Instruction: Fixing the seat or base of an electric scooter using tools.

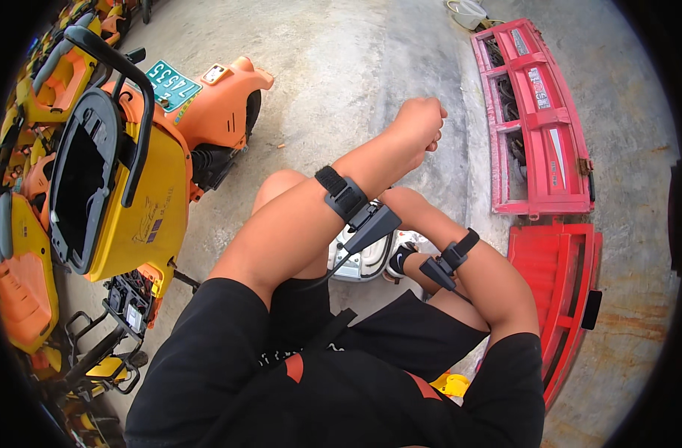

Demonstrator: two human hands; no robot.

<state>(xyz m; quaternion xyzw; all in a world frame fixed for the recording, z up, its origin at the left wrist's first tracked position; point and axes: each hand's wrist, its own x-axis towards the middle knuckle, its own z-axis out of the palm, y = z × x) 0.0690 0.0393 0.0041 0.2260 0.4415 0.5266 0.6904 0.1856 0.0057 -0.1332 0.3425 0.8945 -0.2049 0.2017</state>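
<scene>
My left hand (421,128) is raised in front of me over the concrete floor, its fingers curled in. The inside of that fist is turned away, so anything in it is hidden. My right forearm (479,272) bends inward beneath the left one. Only the wrist end of my right hand (398,200) shows behind the left forearm; its fingers are covered. Black strapped devices sit on the left forearm (356,209) and on the right forearm (451,257). Below my crossed arms, between my legs, is a white and grey object (365,261), partly covered.
A yellow and orange scooter (143,216) with a black rail stands close on my left, other yellow scooters (20,261) beyond it. On my right lie a pink-red metal frame panel (546,127) and a red panel (554,276). A yellow item (451,384) is by my right hip.
</scene>
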